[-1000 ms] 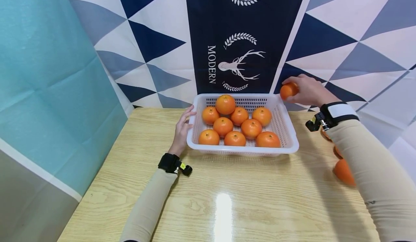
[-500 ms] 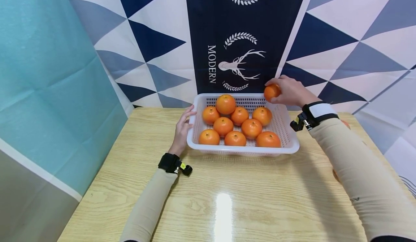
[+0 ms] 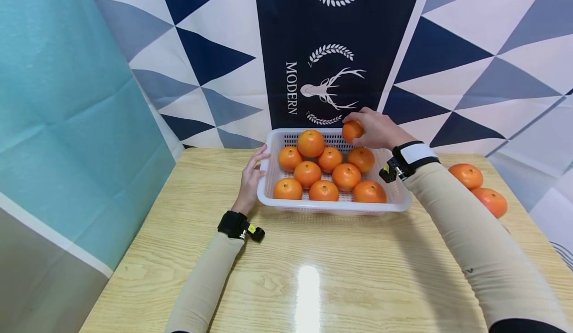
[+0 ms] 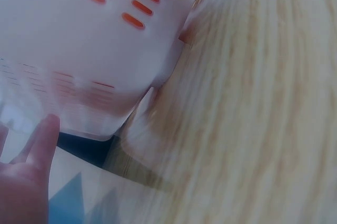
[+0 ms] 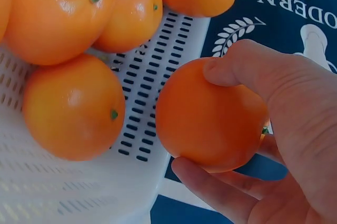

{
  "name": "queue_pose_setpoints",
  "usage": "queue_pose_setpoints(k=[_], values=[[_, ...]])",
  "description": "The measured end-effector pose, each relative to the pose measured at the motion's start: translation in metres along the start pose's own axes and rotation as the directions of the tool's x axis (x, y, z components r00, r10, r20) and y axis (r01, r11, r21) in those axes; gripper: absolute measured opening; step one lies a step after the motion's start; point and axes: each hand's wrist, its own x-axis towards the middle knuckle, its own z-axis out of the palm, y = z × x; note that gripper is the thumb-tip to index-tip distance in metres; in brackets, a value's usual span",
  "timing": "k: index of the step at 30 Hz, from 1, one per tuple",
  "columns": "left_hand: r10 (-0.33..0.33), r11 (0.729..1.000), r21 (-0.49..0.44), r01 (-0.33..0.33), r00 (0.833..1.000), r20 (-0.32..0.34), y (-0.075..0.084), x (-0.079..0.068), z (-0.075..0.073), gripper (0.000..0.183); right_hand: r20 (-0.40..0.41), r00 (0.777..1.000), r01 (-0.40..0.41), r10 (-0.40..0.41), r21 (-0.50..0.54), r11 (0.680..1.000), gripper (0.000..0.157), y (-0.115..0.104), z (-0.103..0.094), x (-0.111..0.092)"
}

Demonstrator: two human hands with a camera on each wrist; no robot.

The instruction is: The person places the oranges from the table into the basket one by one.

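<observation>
My right hand [image 3: 378,128] grips an orange [image 3: 352,131] between thumb and fingers above the back rim of a white plastic basket [image 3: 331,207]. The right wrist view shows the thumb on one side of this orange [image 5: 210,119] and fingertips [image 5: 189,174] on the other. Inside the basket sit several more oranges [image 3: 346,176], one of them [image 3: 311,143] raised at the back left. My left hand [image 3: 250,176] rests against the basket's left side, its extended fingers at the rim. From the left wrist, that hand [image 4: 31,166] appears beside the slotted outer wall [image 4: 105,40].
Two oranges [image 3: 465,175] [image 3: 491,201] lie on the wooden table [image 3: 250,283] to the right, partly beyond my right sleeve [image 3: 474,243]. A patterned cloth wall [image 3: 215,49] rises right behind the basket. A teal cloth [image 3: 67,114] hangs at the left.
My right hand has moved left with its orange, from beyond the basket's right back corner to over the back rim. Oranges at right come into view from behind the sleeve. My left hand stays put.
</observation>
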Motion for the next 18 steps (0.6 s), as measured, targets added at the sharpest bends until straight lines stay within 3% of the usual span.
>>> queue_pose_setpoints(k=[4, 8, 14, 18], values=[[0.060, 0.998, 0.014, -0.060, 0.998, -0.005, 0.028, -0.008, 0.009, 0.049, 0.012, 1.000, -0.003, 0.003, 0.016, 1.000, 0.060, -0.003, 0.003, 0.002], [0.082, 0.996, 0.031, -0.082, 0.997, -0.010, 0.039, -0.011, 0.013, 0.048, 0.025, 1.000, -0.006, 0.006, 0.028, 1.000, 0.060, -0.005, 0.007, 0.002], [-0.006, 1.000, -0.008, 0.006, 1.000, -0.007, 0.001, 0.000, 0.002, 0.051, 0.021, 1.000, 0.012, -0.012, 0.035, 0.999, 0.058, -0.004, 0.010, 0.003], [-0.018, 1.000, -0.005, 0.018, 1.000, 0.017, -0.008, 0.003, -0.004, 0.055, 0.036, 0.999, 0.016, -0.017, 0.037, 0.999, 0.057, -0.003, 0.015, 0.006]])
